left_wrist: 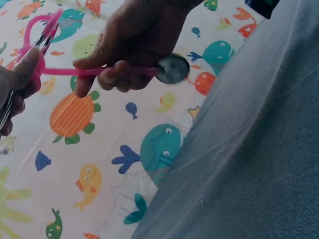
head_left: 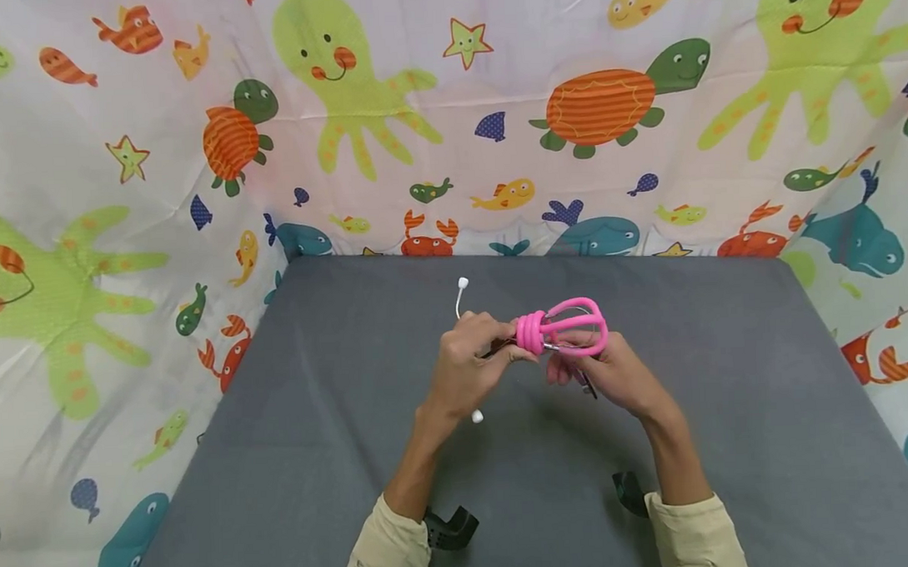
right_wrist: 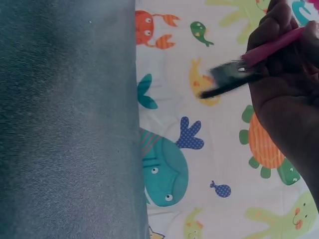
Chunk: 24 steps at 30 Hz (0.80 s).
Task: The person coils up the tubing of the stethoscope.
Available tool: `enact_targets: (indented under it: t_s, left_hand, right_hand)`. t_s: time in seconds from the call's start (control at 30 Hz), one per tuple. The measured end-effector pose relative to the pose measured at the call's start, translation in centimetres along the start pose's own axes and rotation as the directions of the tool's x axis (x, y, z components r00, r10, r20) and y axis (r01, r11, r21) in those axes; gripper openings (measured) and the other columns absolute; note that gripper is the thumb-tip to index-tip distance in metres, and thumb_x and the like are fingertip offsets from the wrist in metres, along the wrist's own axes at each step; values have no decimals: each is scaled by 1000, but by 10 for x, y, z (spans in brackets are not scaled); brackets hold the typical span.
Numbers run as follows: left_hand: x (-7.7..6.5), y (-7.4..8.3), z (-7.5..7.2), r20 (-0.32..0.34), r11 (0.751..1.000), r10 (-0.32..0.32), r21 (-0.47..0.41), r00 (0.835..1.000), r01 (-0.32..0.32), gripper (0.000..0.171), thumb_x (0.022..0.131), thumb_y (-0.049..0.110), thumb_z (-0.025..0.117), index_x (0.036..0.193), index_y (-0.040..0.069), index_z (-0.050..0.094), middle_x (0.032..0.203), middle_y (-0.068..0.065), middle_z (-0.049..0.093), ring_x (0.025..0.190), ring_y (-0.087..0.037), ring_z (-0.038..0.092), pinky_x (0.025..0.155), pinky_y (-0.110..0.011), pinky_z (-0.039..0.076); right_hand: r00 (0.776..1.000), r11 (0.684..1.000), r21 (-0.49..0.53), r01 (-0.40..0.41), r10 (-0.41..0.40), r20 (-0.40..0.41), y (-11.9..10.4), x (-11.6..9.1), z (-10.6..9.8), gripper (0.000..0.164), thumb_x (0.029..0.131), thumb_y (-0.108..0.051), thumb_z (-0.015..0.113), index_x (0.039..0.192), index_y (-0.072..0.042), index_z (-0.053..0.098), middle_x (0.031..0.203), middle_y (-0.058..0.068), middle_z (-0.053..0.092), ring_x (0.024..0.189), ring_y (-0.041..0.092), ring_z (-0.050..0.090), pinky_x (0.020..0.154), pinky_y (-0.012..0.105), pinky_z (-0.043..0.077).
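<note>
A stethoscope with pink tubing [head_left: 531, 332] is held up above the table, its tube wound in several turns around the folded bundle. My left hand [head_left: 468, 362] grips the metal ear tubes and the wound part between thumb and fingers. White ear tips [head_left: 463, 282] stick out on either side of that hand. Pinched in my right hand [head_left: 610, 370] is the tube's free end, close to the chest piece [left_wrist: 173, 68]. Loops of pink tube [head_left: 594, 320] project past the coil, above the right hand. In the right wrist view the chest piece [right_wrist: 232, 74] is blurred.
A grey cloth [head_left: 317, 455] covers the table under both hands. White curtains with printed sea animals [head_left: 391, 210] stand along the back and both sides. Dark straps with mounts [head_left: 451, 530] sit at the wrists, by the beige sleeves [head_left: 391, 540].
</note>
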<state>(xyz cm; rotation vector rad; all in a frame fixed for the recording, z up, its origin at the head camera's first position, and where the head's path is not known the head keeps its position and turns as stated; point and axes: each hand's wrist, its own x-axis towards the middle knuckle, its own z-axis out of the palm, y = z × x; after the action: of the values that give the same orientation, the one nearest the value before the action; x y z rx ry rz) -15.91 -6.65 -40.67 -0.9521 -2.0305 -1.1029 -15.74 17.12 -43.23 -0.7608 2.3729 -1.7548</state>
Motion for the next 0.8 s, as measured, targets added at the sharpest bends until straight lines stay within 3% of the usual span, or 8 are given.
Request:
enact_targets:
  t_s: [0.13,0.27,0.4,0.5,0.67,0.8]
  left_hand:
    - [0,-1,1,-74,997,-76,25,994,79,30,69,11,95,88,-1,76,64,-8,59,60,-18,51,63,-29,40]
    - [-2,-1,3,-94,983,-135,115,986,145,30,72,18,94,88,1,75,64,-7,60,60,-17,52,64,-30,39]
    - [-3,-1,3,-87,956,-171,226,981,186,31,74,24,92,90,3,76,66,-6,63,61,-16,53,64,-30,39]
    - [-3,0,3,-54,936,-170,302,984,179,32,76,28,90,93,4,76,66,-5,64,61,-15,51,64,-30,38]
    - [-3,1,4,3,905,-155,402,988,140,33,79,32,88,99,8,77,64,-2,63,61,-12,48,65,-27,36]
    - [-1,4,2,39,882,-144,459,989,110,31,80,32,87,100,10,76,60,-1,60,61,-12,46,65,-27,35]
  right_hand:
    - [999,999,-35,-13,15,47,-4,-4,9,21,108,-8,56,119,-1,72,79,14,74,66,15,65,59,28,53]
    - [998,993,-114,-24,31,58,-14,-7,18,23,106,-11,61,124,-2,71,78,11,72,66,13,64,60,28,54]
    - [996,960,-280,-20,42,73,-28,-10,25,31,98,-11,73,127,-2,70,78,3,69,66,3,59,63,25,54]
    - [995,925,-380,-1,37,89,-39,-14,27,36,92,-6,79,126,-1,69,79,-2,67,67,0,55,62,23,50]
    - [998,838,-542,62,-50,38,-57,-20,29,26,87,2,80,112,-3,75,84,-2,67,74,6,52,63,22,48]
    - [987,714,-694,87,-155,-36,-71,-22,31,21,84,-3,86,104,-5,80,89,1,67,83,12,53,69,27,49]
